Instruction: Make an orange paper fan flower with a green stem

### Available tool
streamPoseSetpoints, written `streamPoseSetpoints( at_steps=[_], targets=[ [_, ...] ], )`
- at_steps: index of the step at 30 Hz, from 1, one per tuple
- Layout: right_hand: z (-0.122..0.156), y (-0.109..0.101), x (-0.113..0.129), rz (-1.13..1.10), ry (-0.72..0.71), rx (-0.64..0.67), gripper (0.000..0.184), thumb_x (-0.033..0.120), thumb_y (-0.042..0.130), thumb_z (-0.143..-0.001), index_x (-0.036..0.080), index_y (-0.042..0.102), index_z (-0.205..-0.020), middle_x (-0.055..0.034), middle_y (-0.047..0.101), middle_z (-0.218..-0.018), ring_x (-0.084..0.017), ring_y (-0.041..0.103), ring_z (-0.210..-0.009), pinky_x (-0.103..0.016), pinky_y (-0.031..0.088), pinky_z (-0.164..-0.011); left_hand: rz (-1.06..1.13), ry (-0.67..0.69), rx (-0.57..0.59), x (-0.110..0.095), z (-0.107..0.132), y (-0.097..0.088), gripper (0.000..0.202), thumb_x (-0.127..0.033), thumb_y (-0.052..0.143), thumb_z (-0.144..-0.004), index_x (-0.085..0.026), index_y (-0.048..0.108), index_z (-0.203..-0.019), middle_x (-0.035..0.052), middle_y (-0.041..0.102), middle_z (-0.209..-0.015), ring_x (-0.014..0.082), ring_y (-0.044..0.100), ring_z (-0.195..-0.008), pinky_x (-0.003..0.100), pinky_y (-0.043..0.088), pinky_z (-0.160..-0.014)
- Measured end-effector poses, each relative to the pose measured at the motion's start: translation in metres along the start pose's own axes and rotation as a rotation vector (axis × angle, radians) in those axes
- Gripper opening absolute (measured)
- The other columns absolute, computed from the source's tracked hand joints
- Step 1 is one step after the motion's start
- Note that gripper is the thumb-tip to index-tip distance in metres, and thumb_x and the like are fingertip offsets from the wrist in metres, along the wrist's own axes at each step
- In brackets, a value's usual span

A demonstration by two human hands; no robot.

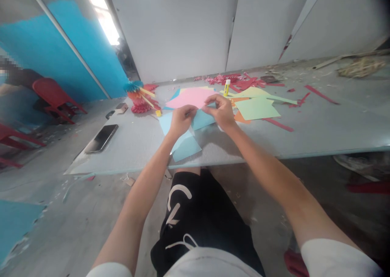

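My left hand (183,119) is closed in a pinch at the upper edge of a light blue sheet of paper (203,120). Close beside it, my right hand (222,111) pinches the same edge between thumb and index finger; the exact grip is partly hidden by the fingers. Behind the hands lies a pink sheet (191,97) over other coloured paper. More blue paper (186,147) rests under and in front of my left hand, reaching toward the table edge. A yellow-and-white glue stick (226,88) stands upright just beyond my right hand. Its yellow cap (158,113) appears to lie at the left.
Green paper (258,108) lies right of my hands, among orange pieces and red strips (321,94). At the left are a phone (102,138), a small box (121,107) and a colourful paper craft (140,100). Red chairs (56,96) stand beyond the grey table (317,130).
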State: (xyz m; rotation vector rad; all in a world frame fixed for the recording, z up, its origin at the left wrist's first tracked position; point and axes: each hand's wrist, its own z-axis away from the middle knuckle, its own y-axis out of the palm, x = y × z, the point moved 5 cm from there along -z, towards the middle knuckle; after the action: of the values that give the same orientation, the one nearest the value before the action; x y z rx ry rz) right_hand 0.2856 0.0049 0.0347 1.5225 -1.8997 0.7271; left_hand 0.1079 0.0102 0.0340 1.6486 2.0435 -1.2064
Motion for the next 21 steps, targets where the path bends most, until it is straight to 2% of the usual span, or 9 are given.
streamPoseSetpoints(
  at_steps=[4, 8, 16, 21],
  targets=[
    [-0.001, 0.0, -0.003, -0.011, 0.0, -0.007, 0.018, 0.021, 0.077, -0.07, 0.023, 0.068, -0.086, -0.001, 0.069, -0.089, -0.019, 0.063, -0.088, -0.034, 0.05, -0.081, 0.027, 0.013, -0.005, 0.002, -0.001, -0.002, 0.021, -0.019, 0.058, -0.085, -0.019, 0.077, -0.096, 0.007, 0.078, -0.095, 0.0217, 0.071, -0.09, 0.034, 0.055, -0.081],
    [-0.003, -0.001, -0.004, -0.041, 0.01, -0.012, 0.017, 0.019, 0.077, -0.07, 0.023, 0.067, -0.085, -0.0009, 0.068, -0.087, -0.018, 0.064, -0.085, -0.034, 0.051, -0.08, 0.117, -0.04, -0.057, 0.006, 0.0, -0.004, 0.019, -0.021, 0.065, -0.083, -0.019, 0.077, -0.098, 0.0089, 0.079, -0.098, 0.0229, 0.074, -0.092, 0.036, 0.058, -0.085],
    [-0.004, -0.004, -0.009, -0.099, 0.098, -0.009, 0.013, 0.023, 0.075, -0.075, 0.022, 0.071, -0.088, -0.0017, 0.072, -0.089, -0.018, 0.067, -0.085, -0.033, 0.054, -0.079, 0.175, -0.065, -0.049, 0.009, -0.002, -0.007, 0.028, -0.018, 0.06, -0.086, -0.02, 0.074, -0.11, 0.0068, 0.078, -0.091, 0.02, 0.073, -0.086, 0.033, 0.058, -0.079],
    [-0.002, -0.003, -0.009, -0.159, 0.156, 0.024, 0.018, 0.029, 0.075, -0.078, 0.022, 0.075, -0.094, -0.0043, 0.076, -0.092, -0.021, 0.073, -0.09, -0.036, 0.057, -0.081, 0.212, -0.107, -0.124, 0.004, -0.001, -0.012, 0.023, -0.017, 0.063, -0.085, -0.018, 0.073, -0.106, 0.0077, 0.078, -0.09, 0.0206, 0.074, -0.088, 0.034, 0.058, -0.082]
  ],
)
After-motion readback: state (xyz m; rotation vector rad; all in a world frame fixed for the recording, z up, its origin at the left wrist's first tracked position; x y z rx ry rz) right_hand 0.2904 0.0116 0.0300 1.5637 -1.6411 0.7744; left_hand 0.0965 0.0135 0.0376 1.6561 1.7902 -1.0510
